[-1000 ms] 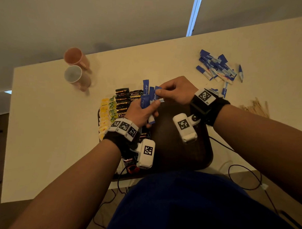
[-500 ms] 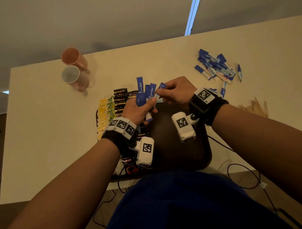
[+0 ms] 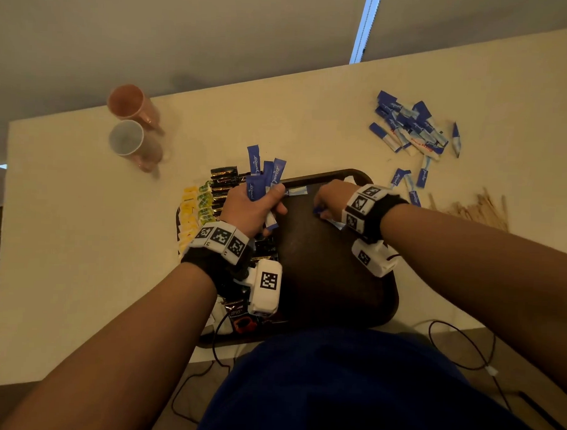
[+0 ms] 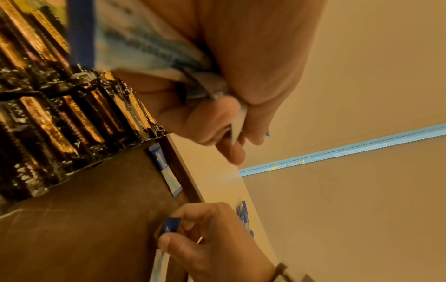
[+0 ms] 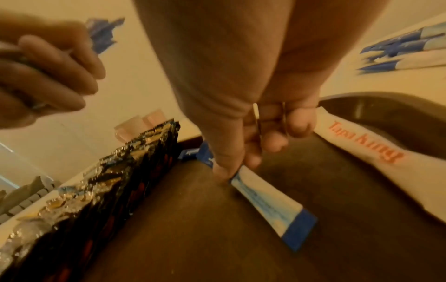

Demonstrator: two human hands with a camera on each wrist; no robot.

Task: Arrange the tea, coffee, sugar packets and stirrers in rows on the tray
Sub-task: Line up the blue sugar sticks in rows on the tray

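A dark tray [image 3: 331, 281] lies at the table's near edge. Rows of yellow and green tea bags [image 3: 192, 208] and black coffee sachets [image 3: 225, 180] fill its left side. My left hand [image 3: 253, 207] grips a bunch of blue sugar sticks [image 3: 261, 175] above the tray's far left. My right hand [image 3: 331, 200] pinches one blue-and-white sugar stick [image 5: 267, 202], its lower end down on the tray floor. Another stick [image 4: 166, 169] lies along the tray's far rim. A white "Taj" packet [image 5: 366, 150] lies by the tray's right wall.
A pile of loose blue sugar sticks [image 3: 410, 126] lies on the table at the far right, with a few more [image 3: 405, 180] nearer the tray. Wooden stirrers [image 3: 475, 208] lie at the right. Two pink cups [image 3: 134, 126] stand at the far left. Cables [image 3: 464, 346] hang off the near edge.
My right hand has drawn one stick away from the bunch and moved right and down onto the tray floor. My left hand keeps the bunch in place.
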